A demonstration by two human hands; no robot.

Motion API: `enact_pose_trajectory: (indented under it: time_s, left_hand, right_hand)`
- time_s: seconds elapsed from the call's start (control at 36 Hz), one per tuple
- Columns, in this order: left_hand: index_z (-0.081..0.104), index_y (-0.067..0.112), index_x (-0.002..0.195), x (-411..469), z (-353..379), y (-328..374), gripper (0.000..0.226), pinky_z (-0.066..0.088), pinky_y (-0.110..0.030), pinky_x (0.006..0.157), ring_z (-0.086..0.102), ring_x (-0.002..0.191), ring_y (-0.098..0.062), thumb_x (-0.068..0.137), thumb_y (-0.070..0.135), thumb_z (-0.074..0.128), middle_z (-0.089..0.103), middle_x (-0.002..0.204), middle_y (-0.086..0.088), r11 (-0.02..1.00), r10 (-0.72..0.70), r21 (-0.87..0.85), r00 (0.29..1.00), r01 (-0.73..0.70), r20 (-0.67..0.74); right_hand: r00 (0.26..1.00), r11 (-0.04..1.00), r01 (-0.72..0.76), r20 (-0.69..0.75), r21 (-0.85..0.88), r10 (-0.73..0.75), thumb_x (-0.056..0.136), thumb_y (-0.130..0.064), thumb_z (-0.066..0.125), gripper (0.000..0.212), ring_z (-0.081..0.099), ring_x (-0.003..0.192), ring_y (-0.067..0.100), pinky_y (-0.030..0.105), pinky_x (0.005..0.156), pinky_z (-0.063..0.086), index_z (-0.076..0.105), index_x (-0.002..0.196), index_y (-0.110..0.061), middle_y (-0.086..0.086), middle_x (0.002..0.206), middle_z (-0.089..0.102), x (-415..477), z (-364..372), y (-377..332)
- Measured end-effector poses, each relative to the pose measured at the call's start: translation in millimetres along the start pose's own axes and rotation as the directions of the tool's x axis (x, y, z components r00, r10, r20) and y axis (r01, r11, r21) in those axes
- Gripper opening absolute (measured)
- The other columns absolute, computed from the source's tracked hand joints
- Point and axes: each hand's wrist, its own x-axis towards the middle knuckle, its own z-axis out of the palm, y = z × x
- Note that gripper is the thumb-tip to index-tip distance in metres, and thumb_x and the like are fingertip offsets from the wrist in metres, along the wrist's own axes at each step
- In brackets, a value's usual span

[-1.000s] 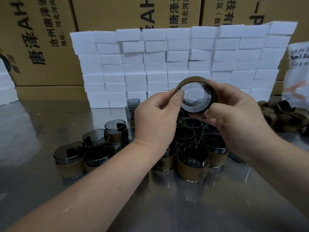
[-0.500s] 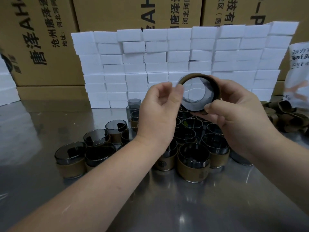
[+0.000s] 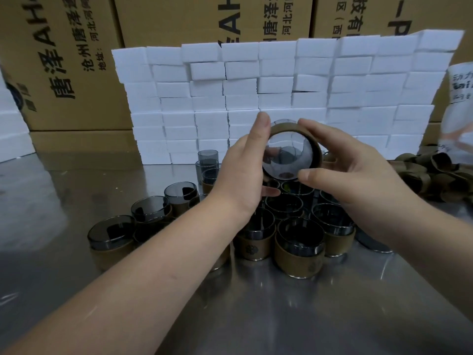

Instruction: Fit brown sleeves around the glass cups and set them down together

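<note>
"What's nearest us?"

"The steel table [image 3: 281,316], with two bare forearms reaching across it. Just past them stands a huddle of sleeved cups [image 3: 299,242], smoky glass in brown bands, packed so they touch. A few more trail off to the left."

"And the one being worked on?"

"It's up in the air above that huddle. It's a glass cup [image 3: 289,155] tipped on its side, one round end facing us, with a brown sleeve [image 3: 284,128] ringing it."

"How are the hands on it?"

"The right hand [image 3: 353,172] grips it, fingers curled over the top of the sleeve and thumb under the lower edge. The left hand [image 3: 240,170] is flat against the cup's left side with its thumb straight up along the sleeve's rim. Its fingers look stretched out beneath and behind the glass, though from here I can't be sure how far they reach."

"What's behind that?"

"A short stack of grey cups [image 3: 208,162] sits just left of the hands. A heap of loose sleeves [image 3: 435,170] lies well off to the right. Behind those is a wall of white blocks [image 3: 256,85] stacked in rows, and behind that, cardboard boxes [image 3: 76,60] with printed lettering."
</note>
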Motion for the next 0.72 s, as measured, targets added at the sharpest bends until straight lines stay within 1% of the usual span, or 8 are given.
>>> enact_pose_trajectory:
  time_s: [0.11,0.19,0.33,0.39,0.47,0.53,0.61,0.72]
  left_hand:
    - [0.072,0.023,0.084,-0.9,1.7,-1.2,0.051,0.054,-0.045,0.080,0.067,0.089,-0.025,0.076,0.061,0.039,0.071,0.090,-0.006,0.998,0.059,-0.023,0.996,-0.061,-0.060]
    - [0.067,0.016,0.085,-2.4,2.5,0.2,0.048,0.046,-0.054,0.093,0.065,0.094,-0.030,0.078,0.056,0.042,0.070,0.093,-0.013,0.992,0.130,0.009,0.985,-0.129,-0.115]
    - [0.063,0.030,0.092,0.6,3.0,4.0,0.028,0.047,-0.049,0.095,0.064,0.101,-0.022,0.079,0.050,0.047,0.068,0.097,0.002,0.993,0.115,0.018,0.989,-0.114,-0.089]
    - [0.063,0.034,0.096,3.2,1.3,1.7,0.018,0.050,-0.041,0.093,0.064,0.102,-0.015,0.091,0.039,0.046,0.069,0.101,0.009,0.994,0.108,-0.006,0.994,-0.109,-0.034]
    - [0.065,0.033,0.096,3.7,-2.0,-0.5,0.023,0.055,-0.028,0.079,0.066,0.098,-0.013,0.096,0.030,0.042,0.071,0.101,0.008,0.995,0.073,-0.076,0.997,-0.070,0.038]
    - [0.064,0.031,0.097,1.5,-0.9,0.6,0.025,0.050,-0.036,0.091,0.063,0.105,-0.021,0.087,0.040,0.043,0.068,0.109,-0.002,0.994,0.074,-0.080,0.996,-0.070,0.052]
    - [0.063,0.032,0.086,-0.9,1.4,-0.2,0.027,0.046,-0.047,0.097,0.063,0.102,-0.023,0.076,0.050,0.046,0.067,0.097,0.003,0.994,0.086,-0.078,0.995,-0.082,0.047]
    - [0.060,0.030,0.082,-2.4,2.5,-1.2,0.027,0.050,-0.042,0.088,0.063,0.088,-0.017,0.078,0.051,0.042,0.064,0.087,0.004,0.989,0.145,-0.045,0.989,-0.144,0.022]
  right_hand:
    - [0.998,0.998,0.009,0.057,0.055,-0.012,0.063,-0.044,0.073,0.076,0.062,0.105,-0.002,0.028,0.096,0.046,0.037,0.129,-0.052,-0.008,0.136,0.052,-0.1,-3.4,2.1]
    - [0.998,1.000,0.020,0.064,-0.015,-0.019,0.066,-0.052,0.068,0.083,0.057,0.098,-0.017,0.008,0.082,0.047,0.030,0.139,-0.041,-0.028,0.125,0.054,2.5,-2.9,3.6]
    - [0.998,0.999,0.014,0.064,0.048,-0.017,0.064,-0.058,0.062,0.037,0.061,0.106,0.001,0.036,0.098,0.047,0.062,0.099,-0.045,-0.027,0.104,0.066,7.5,-8.2,5.5]
    - [1.000,1.000,0.017,0.019,0.020,-0.017,0.055,-0.070,0.069,0.058,0.058,0.111,0.001,0.036,0.099,0.044,0.058,0.106,-0.045,-0.025,0.114,0.063,7.2,-9.7,6.3]
    - [0.999,0.998,0.030,-0.031,-0.050,-0.032,0.049,-0.067,0.069,0.086,0.063,0.095,-0.003,0.028,0.087,0.045,0.050,0.128,-0.037,-0.026,0.116,0.061,7.1,-9.6,6.9]
    - [0.999,0.996,0.036,-0.012,-0.078,-0.037,0.049,-0.061,0.069,0.098,0.066,0.087,0.000,0.023,0.082,0.049,0.043,0.138,-0.029,-0.026,0.113,0.062,6.1,-8.6,5.9]
    - [0.999,0.997,0.043,0.013,-0.070,-0.042,0.043,-0.058,0.071,0.097,0.066,0.093,0.005,0.017,0.077,0.053,0.043,0.134,-0.035,-0.022,0.118,0.057,3.8,-5.0,4.8]
    - [0.998,1.000,0.019,0.067,0.015,-0.020,0.041,-0.052,0.074,0.076,0.064,0.103,0.015,0.027,0.085,0.055,0.048,0.112,-0.044,-0.015,0.125,0.054,2.8,-3.2,0.5]
